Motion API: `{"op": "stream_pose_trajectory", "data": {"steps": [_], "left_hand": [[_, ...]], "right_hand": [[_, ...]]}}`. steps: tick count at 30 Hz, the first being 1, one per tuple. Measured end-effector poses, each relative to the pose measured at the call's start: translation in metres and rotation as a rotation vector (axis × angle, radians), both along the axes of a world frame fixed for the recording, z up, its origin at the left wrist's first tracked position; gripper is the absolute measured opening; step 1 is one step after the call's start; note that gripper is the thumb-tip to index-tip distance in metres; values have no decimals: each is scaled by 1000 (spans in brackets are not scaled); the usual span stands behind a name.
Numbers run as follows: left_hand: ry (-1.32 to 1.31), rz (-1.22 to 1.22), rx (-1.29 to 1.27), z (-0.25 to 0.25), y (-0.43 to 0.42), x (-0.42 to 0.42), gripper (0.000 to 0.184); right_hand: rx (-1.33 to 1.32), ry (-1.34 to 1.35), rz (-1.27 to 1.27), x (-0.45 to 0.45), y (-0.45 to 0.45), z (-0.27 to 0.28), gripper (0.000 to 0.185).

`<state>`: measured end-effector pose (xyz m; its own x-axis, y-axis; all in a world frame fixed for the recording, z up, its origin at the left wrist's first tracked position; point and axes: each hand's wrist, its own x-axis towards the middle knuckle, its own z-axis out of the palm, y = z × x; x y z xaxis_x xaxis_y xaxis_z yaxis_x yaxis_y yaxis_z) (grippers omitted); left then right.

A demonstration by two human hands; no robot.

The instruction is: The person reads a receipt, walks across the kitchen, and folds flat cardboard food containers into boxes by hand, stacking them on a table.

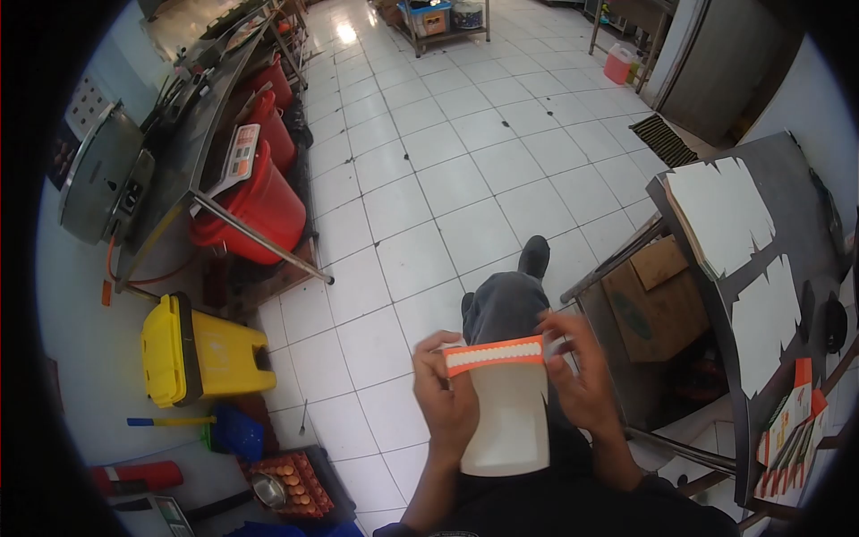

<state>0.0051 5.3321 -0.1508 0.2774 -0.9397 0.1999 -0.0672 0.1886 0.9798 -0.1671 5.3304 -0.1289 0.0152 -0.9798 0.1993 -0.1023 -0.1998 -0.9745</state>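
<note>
A partly folded cardboard carton (pixel 506 425), white inside with an orange end flap and a scalloped white strip, lies over my lap. My left hand (pixel 440 398) is closed on its left far corner, thumb on the inside and fingers around the outer edge. At the right far corner my right hand (pixel 582 376) has its fingers curved and apart, slightly blurred. Its thumb and fingertips are close to the orange edge; whether they touch it is hard to tell.
On the right, a dark table (pixel 729 277) bears flat white cardboard blanks (pixel 723 210); folded orange-and-white cartons (pixel 792 438) are near its close end. Left are a yellow bin (pixel 224 358), red tubs (pixel 268 201), a steel counter (pixel 192 148) and a tray of eggs (pixel 309 483).
</note>
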Motion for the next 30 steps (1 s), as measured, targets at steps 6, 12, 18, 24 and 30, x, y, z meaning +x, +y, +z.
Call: {"op": "stream_pose_trajectory", "data": {"steps": [6, 12, 18, 24, 30], "left_hand": [[177, -233, -42, -1, 15, -7, 27], [136, -35, 263, 4, 11, -16, 56], [37, -54, 232, -17, 3, -5, 54], [64, -162, 217, -41, 10, -4, 36], [-432, -505, 339, -41, 27, 33, 31]], "right_hand": [[131, -366, 176, 4, 6, -40, 46], [215, -201, 173, 13, 0, -13, 34], [57, -136, 102, 21, 7, -20, 26], [92, 56, 125, -5, 0, -8, 32], [325, -401, -94, -16, -3, -31, 37]]}}
